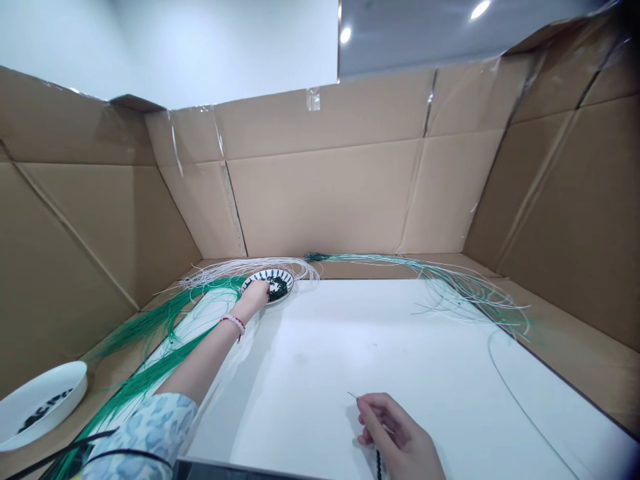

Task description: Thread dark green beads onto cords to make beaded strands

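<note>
- Head view, looking forward and down: a fine needle (353,395) is pinched upright in the right hand (395,433), low in the view. A dark beaded strand (379,463) hangs beneath, seemingly left dangling to stay clear of the surface.
- The left hand (257,293) is curled and dipped into dark beads (278,288); whether any are grasped cannot be told. The beads lie on a small black-striped white plate (260,275), apparently placed within the arm's easy reach.
- A red-and-white bracelet (233,325) circles the left wrist; a patterned blue sleeve (150,433) is seen below.
- Green strands (150,360), white strands (250,267) and a teal bundle (450,283) are fanned around a white board (320,373).
- A white bowl (35,407) sits at lower left. Taped cardboard walls (320,193) enclose the area, with a white room wall above.
</note>
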`<move>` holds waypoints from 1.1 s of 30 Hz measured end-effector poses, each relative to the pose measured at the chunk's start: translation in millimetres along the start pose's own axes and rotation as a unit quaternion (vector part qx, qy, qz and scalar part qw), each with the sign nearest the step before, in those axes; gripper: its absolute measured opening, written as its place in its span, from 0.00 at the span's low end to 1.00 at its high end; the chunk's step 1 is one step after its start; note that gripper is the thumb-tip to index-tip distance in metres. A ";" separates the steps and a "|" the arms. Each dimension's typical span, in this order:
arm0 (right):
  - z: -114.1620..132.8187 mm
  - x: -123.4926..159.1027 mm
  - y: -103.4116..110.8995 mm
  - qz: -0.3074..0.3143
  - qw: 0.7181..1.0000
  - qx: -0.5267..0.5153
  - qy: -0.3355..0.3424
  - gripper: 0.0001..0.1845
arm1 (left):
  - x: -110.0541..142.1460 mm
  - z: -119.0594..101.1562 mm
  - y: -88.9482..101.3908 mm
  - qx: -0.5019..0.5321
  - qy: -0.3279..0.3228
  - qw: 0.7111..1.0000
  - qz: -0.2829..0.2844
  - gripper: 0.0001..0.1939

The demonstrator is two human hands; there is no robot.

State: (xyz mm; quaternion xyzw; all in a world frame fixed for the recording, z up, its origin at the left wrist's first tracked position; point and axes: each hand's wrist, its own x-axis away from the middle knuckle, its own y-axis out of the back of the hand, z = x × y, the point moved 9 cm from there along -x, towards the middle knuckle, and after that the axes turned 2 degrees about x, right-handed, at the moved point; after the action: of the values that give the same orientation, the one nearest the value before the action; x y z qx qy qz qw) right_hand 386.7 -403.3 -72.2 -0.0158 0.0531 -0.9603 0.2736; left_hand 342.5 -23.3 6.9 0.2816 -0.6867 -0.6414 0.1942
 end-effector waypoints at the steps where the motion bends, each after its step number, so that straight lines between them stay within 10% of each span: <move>1: -0.6 0.5 0.1 0.003 1.000 0.000 -0.002 0.27 | -0.8 3.7 -2.4 -0.002 0.008 1.000 0.006 0.18; 17: -2.3 2.5 1.9 -0.005 0.999 -0.021 -0.025 0.26 | -0.2 16.9 10.7 0.136 0.039 0.990 0.006 0.17; 22: 4.7 -0.1 3.1 -0.012 0.999 -0.027 -0.036 0.29 | 34.4 6.6 28.1 0.268 0.029 0.963 -0.010 0.15; 30: 56.8 20.3 -50.2 0.071 0.994 -0.081 -0.025 0.21 | 183.2 -61.2 23.4 0.546 -0.018 0.837 -0.007 0.15; 33: 75.6 33.5 -70.1 0.091 0.992 -0.083 -0.008 0.17 | 213.8 -87.8 14.9 0.685 -0.041 0.726 0.046 0.13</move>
State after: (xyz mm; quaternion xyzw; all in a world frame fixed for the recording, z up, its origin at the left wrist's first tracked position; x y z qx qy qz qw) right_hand 325.9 -368.8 10.8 -0.0415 0.1319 -0.9236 0.3575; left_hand 231.9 -226.8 10.5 0.2797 -0.9587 0.0024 -0.0512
